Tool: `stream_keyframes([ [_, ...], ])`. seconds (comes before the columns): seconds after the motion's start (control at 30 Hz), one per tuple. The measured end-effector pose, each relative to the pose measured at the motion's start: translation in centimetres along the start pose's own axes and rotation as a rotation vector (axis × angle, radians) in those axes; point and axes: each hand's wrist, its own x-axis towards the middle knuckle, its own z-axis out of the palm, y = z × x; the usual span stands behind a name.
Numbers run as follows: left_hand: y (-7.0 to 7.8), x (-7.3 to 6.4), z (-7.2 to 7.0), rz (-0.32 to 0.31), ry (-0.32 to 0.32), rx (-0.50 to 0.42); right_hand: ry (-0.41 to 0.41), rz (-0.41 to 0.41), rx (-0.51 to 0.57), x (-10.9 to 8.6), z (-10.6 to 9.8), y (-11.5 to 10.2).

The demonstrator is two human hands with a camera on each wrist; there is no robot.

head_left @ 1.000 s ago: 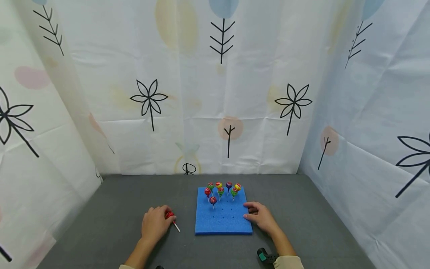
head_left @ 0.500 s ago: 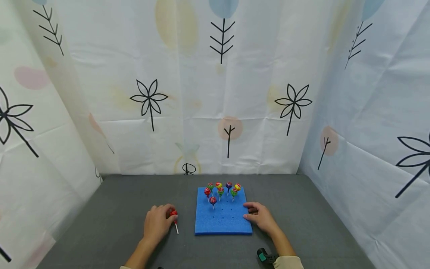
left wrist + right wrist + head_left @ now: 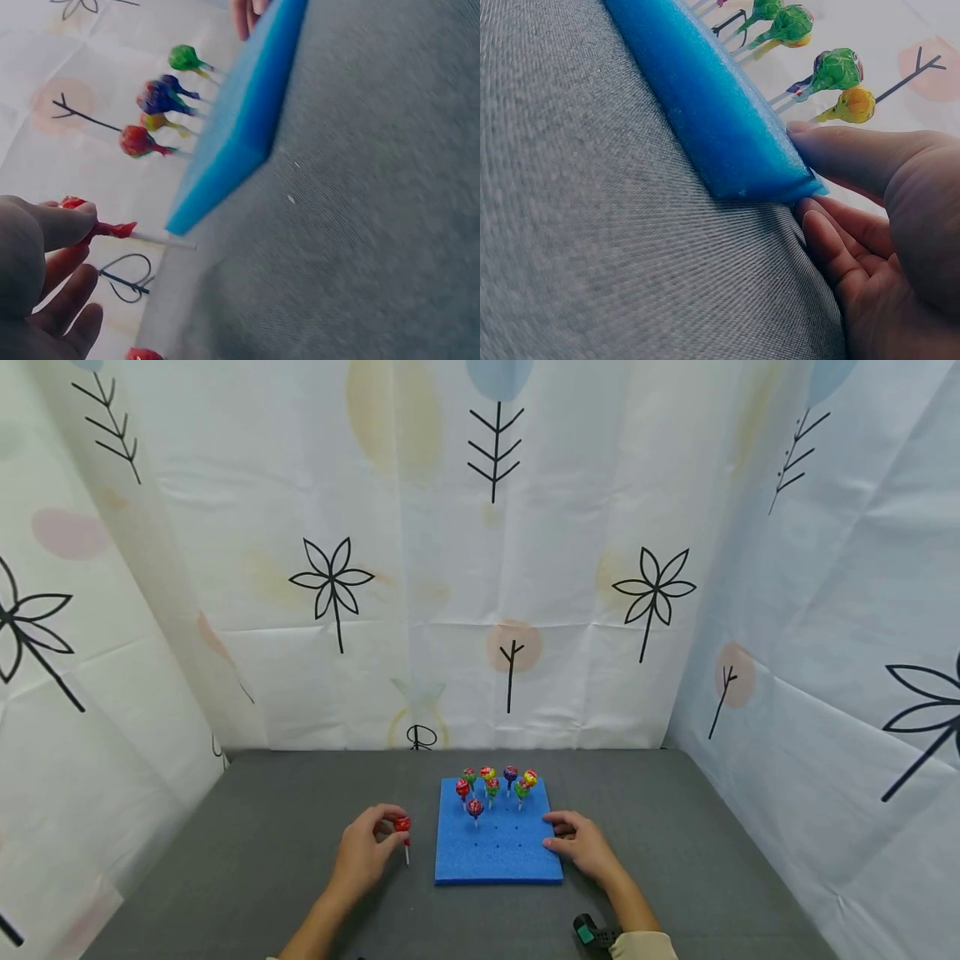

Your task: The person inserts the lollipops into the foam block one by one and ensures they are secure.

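Observation:
My left hand pinches a red-wrapped lollipop by its head, over the table left of the blue foam board. Its white stick points down in the head view. In the left wrist view, thumb and fingers hold the red wrapper, and the stick tip is near the board's corner. At the board's right edge, my right hand grips the foam, thumb above and fingers at the side and below in the right wrist view. Several lollipops, such as a dark red one, stand upright in the board's rear part; small holes show in front of them.
A grey cloth-covered table lies under everything, with patterned white curtains behind and at both sides. A black device with a green patch is beside my right wrist. Something red peeks in at the left wrist view's bottom edge.
My left hand has moved right toward the board with the lollipop. Its stick has turned from slanting to nearly vertical. The right hand and the board have stayed in place.

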Motion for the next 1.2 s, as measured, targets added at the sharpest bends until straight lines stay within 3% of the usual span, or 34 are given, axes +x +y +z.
stream_keyframes([
  [0.17,1.0,0.3,-0.2,-0.047,-0.022,-0.098,-0.006,-0.01,0.002,0.0,-0.1,0.1],
  [0.33,1.7,0.6,-0.2,-0.032,-0.03,-0.157,-0.018,-0.029,0.017,0.0,-0.2,0.2],
  [0.57,2.7,1.0,0.1,0.072,0.002,-0.195,-0.026,-0.032,0.017,0.0,-0.2,0.5],
  [0.77,3.4,1.4,0.8,0.181,0.056,-0.169,-0.03,-0.04,0.023,0.0,-0.3,0.4],
  [1.2,6.2,2.8,2.4,0.281,0.104,-0.187,-0.021,-0.038,0.007,0.1,-0.2,0.5],
])
